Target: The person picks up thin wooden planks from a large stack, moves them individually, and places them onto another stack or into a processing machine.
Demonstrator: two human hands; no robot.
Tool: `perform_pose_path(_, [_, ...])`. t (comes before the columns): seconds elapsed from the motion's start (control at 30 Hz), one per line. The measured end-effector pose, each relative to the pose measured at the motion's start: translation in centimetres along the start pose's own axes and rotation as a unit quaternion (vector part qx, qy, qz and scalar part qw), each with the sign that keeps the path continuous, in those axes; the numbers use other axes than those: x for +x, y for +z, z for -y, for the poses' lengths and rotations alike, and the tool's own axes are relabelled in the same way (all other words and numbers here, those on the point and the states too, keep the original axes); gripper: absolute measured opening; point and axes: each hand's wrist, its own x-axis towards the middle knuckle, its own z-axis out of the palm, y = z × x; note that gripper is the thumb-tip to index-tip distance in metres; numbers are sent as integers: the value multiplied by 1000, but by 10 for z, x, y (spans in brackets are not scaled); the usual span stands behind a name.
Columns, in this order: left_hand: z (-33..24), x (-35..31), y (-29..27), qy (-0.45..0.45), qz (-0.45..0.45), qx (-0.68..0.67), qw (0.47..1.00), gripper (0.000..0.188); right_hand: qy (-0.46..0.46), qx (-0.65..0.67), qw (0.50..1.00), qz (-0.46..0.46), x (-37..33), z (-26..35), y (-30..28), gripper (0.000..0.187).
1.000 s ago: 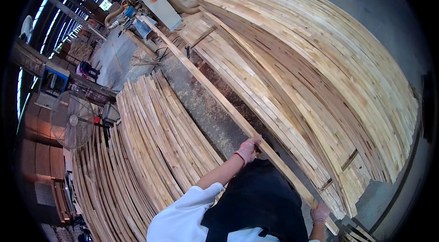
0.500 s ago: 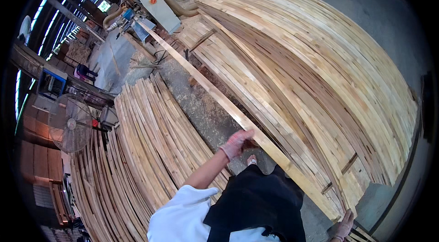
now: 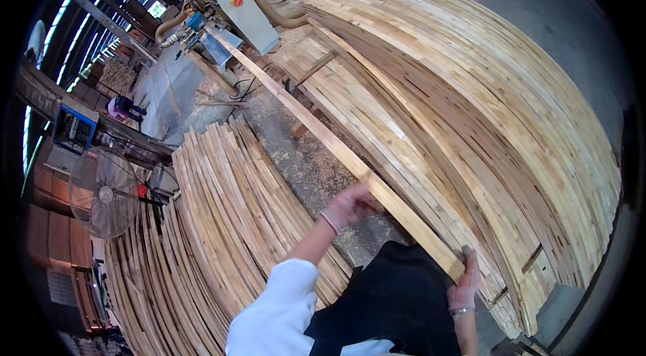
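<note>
A long, narrow wooden plank (image 3: 412, 220) runs diagonally from my hands to the machine (image 3: 196, 21) at the far left. My left hand (image 3: 348, 207), in a pale pinkish glove, has its fingers curled under the plank's left edge, some way ahead of the near end. At that near end, my right hand (image 3: 464, 283), also gloved, grips the plank with the fingers along its right side. The far tip reaches the machine, where details are too small to tell.
Stacked planks (image 3: 471, 80) fill the right side, with a lower row (image 3: 397, 130) beside my plank. Another plank pile (image 3: 222, 201) lies left. A standing fan (image 3: 104, 192), a grey control cabinet (image 3: 243, 9) and a bent-over person (image 3: 126, 108) are farther off. Sawdust covers the floor between.
The plank has slid forward toward the machine, its near end now closer to my left hand. My right hand has moved forward and left with it. The view has shifted slightly.
</note>
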Motion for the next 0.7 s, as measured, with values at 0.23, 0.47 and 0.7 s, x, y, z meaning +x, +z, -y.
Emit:
perform_pose_path(0.23, [73, -8, 59, -73, -34, 147, 986, 30, 44, -131, 976, 169, 31, -24, 143, 50])
perform_pose_path(0.47, [46, 17, 31, 91, -54, 59, 993, 20, 101, -223, 932, 267, 105, -59, 36, 28])
perform_pose_path(0.7, [-51, 51, -77, 187, -185, -48, 964, 38, -81, -602, 790, 84, 164, -25, -151, 50])
